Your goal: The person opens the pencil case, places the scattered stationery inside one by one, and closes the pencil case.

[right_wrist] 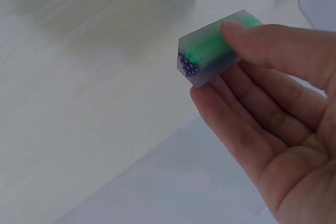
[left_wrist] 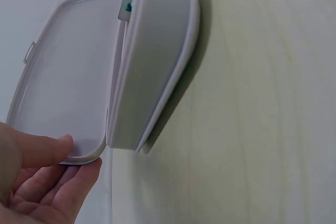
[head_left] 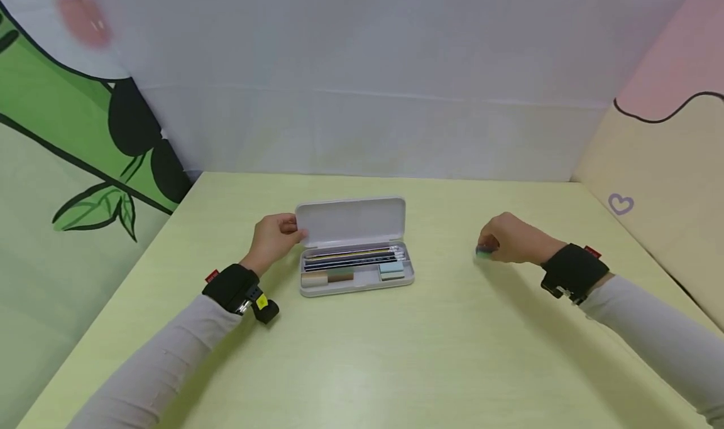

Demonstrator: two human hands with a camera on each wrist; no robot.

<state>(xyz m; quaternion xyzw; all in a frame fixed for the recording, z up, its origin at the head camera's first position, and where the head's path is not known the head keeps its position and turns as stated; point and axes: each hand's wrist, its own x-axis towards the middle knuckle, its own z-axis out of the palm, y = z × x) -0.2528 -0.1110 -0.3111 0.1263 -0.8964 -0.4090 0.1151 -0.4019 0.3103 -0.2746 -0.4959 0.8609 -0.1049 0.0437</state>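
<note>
A white pencil case (head_left: 364, 287) stands open on the table, its lid (head_left: 351, 220) raised at the back. My left hand (head_left: 273, 237) pinches the left edge of that lid between thumb and fingers, as the left wrist view also shows. Inside lie several pencils (head_left: 351, 260), a light-blue block (head_left: 391, 271) at the right and a brown-and-cream block (head_left: 327, 279) at the left. Off to the right of the case, my right hand (head_left: 516, 239) holds a small translucent green-and-purple eraser (right_wrist: 207, 51) with a grape print, thumb on top and fingers beneath.
The pale yellow table (head_left: 351, 366) reaches back to a white cloth backdrop (head_left: 362, 90). A printed panel with green leaves (head_left: 93, 209) borders the left side, and a cream and pink panel (head_left: 662, 159) borders the right.
</note>
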